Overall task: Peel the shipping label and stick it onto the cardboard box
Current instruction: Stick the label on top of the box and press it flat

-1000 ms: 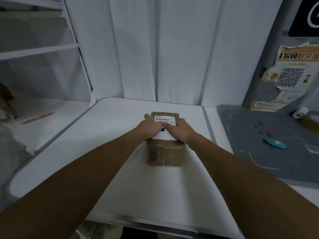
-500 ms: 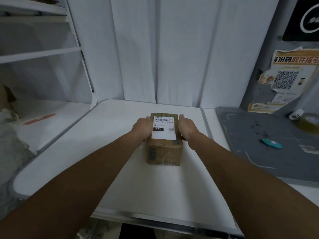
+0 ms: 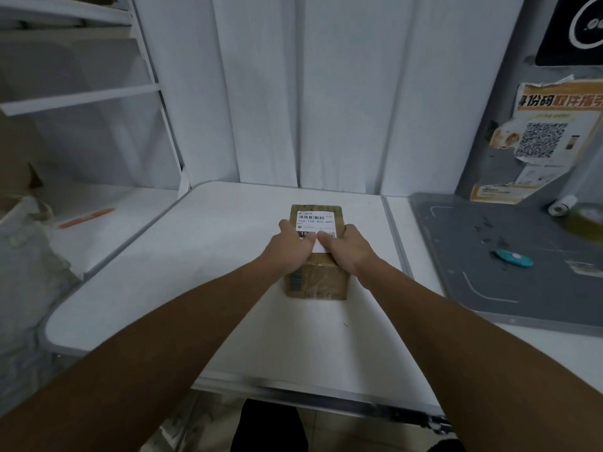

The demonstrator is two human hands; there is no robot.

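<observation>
Head view, change: half a second earlier the two hands were at the sides of the cardboard box [image 3: 315, 278]; now both are on its top, the thumbs close together over the near part of the shipping label [image 3: 315, 223].
Left hand [image 3: 290, 247]: lies flat on the left near part of the box top, fingers pressing down, its grip closed on nothing.
Right hand [image 3: 346, 247]: lies flat on the right near part, thumb on the label, also clamped on nothing.
Label: white, with a barcode; it lies on the box top, its near edge partly hidden by the hands.
Box: stands on the white worktop [image 3: 163, 288], near the middle, its front face visible below the hands.
Around: a grey mat [image 3: 522, 288] lies to the right, well apart from the box; on it rests a teal cutter [image 3: 514, 258].
Behind: a poster with a QR code [image 3: 548, 138] hangs on the right wall.
Left: white shelves [image 3: 81, 96].
</observation>
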